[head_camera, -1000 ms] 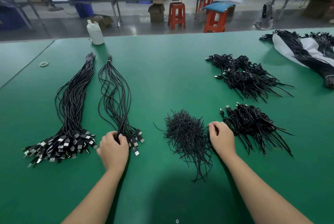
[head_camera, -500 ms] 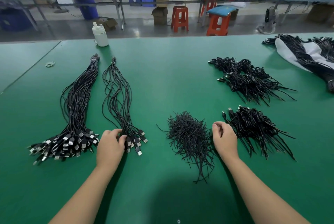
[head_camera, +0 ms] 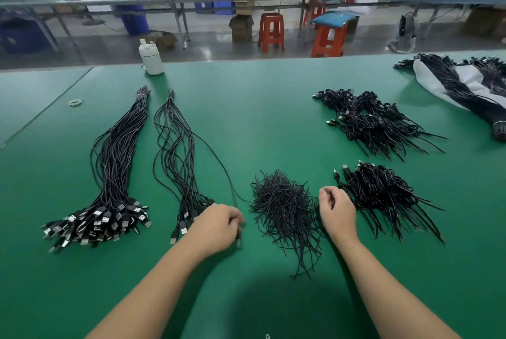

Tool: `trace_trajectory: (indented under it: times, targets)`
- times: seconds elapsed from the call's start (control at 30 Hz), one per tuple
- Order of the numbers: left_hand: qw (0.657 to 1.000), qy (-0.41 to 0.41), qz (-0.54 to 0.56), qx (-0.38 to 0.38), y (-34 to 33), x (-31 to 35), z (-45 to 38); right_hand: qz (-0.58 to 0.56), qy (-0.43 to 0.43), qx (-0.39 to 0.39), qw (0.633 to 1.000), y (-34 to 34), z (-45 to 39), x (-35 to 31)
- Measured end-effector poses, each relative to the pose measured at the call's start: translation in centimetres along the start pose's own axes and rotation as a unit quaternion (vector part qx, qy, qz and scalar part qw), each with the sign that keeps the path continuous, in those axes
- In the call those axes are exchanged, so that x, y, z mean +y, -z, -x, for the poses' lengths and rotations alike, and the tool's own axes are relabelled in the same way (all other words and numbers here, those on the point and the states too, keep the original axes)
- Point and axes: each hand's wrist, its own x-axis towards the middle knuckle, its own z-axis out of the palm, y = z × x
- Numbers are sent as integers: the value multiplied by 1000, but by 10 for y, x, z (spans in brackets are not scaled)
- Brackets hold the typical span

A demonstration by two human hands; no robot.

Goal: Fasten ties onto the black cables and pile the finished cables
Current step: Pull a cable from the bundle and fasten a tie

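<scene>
The left hand (head_camera: pixel 219 225) grips one black cable (head_camera: pixel 216 158) pulled from the thinner bundle (head_camera: pixel 175 152). Right of it lies the tie pile (head_camera: pixel 282 201); the right hand (head_camera: pixel 338 211), loosely curled, rests between that pile and the finished cables (head_camera: pixel 383 193) on the desk (head_camera: pixel 260 119).

Person, head view: two forearms and two hands only. Left hand (head_camera: pixel 219 225) and right hand (head_camera: pixel 338 211): bare, no gloves, no rings, no watch or band at either wrist. Both forearms bare from wrist to the bottom edge of the view; no sleeve visible. Fingernails short where they show.
</scene>
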Motion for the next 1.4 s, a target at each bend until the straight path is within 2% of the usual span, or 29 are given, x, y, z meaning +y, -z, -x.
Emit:
trace_trajectory:
  times: [0.07,0.2,0.33,0.5,0.6,0.7,0.77,0.83,0.87,1.03,1.13,1.2,1.27,1.33,1.37,1.4]
  targets:
    - [999,-37,8,1,3,9,3,-3,-2,0,1000,1,0,0]
    - [986,-74,-73,132,15,17,10,-16,-8,-1,1000,3,2,-3]
    - [966,-142,14,217,15,16,13,-56,-38,7,998,8,0,-6]
    - [957,-146,144,206,11,31,16,-175,-132,-25,975,18,0,-31]
    - [949,-140,225,169,13,46,18,-173,-23,-146,974,16,20,-78]
    - [925,-134,299,193,20,56,18,-239,53,-279,929,16,47,-123]
    - [887,-119,397,204,26,63,19,-276,74,-310,907,15,56,-139]
    - [845,-116,491,179,33,66,21,-296,103,-307,899,12,61,-147]
    - [840,-117,503,167,37,67,23,-299,112,-300,899,12,62,-150]
    - [902,-127,402,90,50,58,31,-293,118,-295,902,8,67,-153]
    - [914,-125,378,77,55,58,34,-305,109,-304,896,4,73,-157]
    - [929,-126,334,94,55,58,33,-319,84,-316,890,0,77,-157]
    - [942,-118,266,168,58,56,30,-332,38,-342,878,-6,82,-156]
    - [920,-115,287,240,65,56,28,-356,-2,-367,859,-11,88,-156]
    - [895,-113,352,251,69,57,27,-387,-22,-376,842,-14,91,-156]
    - [850,-116,459,231,73,58,26,-428,-47,-382,818,-17,93,-157]
